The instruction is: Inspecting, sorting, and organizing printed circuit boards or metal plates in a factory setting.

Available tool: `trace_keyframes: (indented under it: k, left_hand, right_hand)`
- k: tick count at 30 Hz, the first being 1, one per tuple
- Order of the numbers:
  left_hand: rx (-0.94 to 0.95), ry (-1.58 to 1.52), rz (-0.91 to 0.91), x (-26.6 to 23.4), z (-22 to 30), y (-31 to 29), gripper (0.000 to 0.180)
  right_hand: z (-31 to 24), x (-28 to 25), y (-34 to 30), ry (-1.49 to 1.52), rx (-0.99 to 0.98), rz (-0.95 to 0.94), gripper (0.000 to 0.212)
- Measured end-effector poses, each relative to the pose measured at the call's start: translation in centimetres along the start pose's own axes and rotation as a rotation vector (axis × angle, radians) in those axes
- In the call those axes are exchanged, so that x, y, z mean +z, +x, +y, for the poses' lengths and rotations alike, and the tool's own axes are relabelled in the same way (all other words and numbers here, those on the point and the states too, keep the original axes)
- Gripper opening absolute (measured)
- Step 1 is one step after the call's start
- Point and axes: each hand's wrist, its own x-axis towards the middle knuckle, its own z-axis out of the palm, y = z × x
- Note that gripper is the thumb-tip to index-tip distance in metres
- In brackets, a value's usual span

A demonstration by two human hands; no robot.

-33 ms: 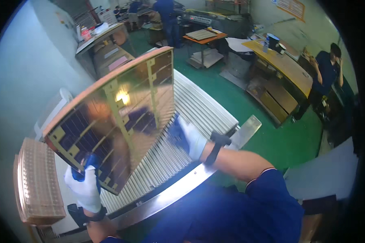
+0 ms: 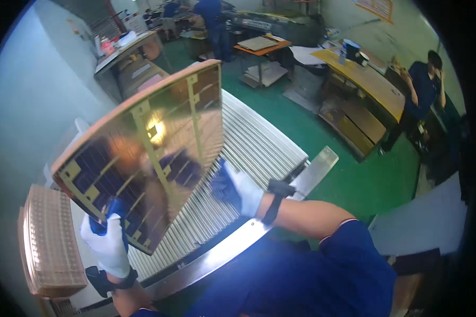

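Observation:
A large, shiny copper-coloured circuit board panel (image 2: 164, 174) stands tilted over a silver ribbed bed (image 2: 264, 142). Its pinkish top edge looks thick; I cannot tell whether it is one board or several together. My left hand (image 2: 107, 235), in a white glove with blue fingers, grips the panel at its lower left edge. My right hand (image 2: 238, 187), gloved the same way, is beside the panel's right edge above the ribs, fingers apart and holding nothing. At the left, next to my left hand, sits a stack of copper-coloured panels (image 2: 53, 238).
A smooth metal rail (image 2: 217, 259) runs along the bed's near side. Beyond the green floor (image 2: 349, 185) stand a yellow-topped table (image 2: 370, 84) and a small orange table (image 2: 264, 47). One person (image 2: 426, 84) stands at the right, another (image 2: 214, 26) at the back.
My right hand has shifted slightly down and left, along the panel's right edge. The left hand keeps its grip; the whole view has moved a little.

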Motion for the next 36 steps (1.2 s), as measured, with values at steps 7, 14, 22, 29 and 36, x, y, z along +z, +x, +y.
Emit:
trace_keyframes:
  k: [7, 14, 22, 29, 36]
  left_hand:
    - [0.078, -0.108, -0.054, 1.3, 1.5, -0.6, 0.027]
    - [0.24, -0.071, -0.088, 0.6, -0.7, -3.2, 0.033]
    - [0.961, 0.572, 0.236, 0.7, -3.7, -1.0, 0.051]
    - [0.398, -0.379, -0.119, 15.6, 6.6, 0.1, 0.05]
    - [-0.439, -1.277, -1.234, 37.4, 20.4, -5.7, 0.044]
  right_hand:
    - [2.8, 6.6, -0.5, 0.724, 0.234, -0.621, 0.068]
    - [5.4, 4.8, 4.7, 0.798, 0.055, -0.697, 0.052]
    - [-5.8, 1.5, -6.7, 0.674, -0.333, -0.517, 0.034]
    - [-14.2, -13.4, -16.9, 0.297, -0.871, -0.359, 0.034]
    - [-21.6, -27.3, -27.7, 0.287, -1.252, 0.007, 0.039]
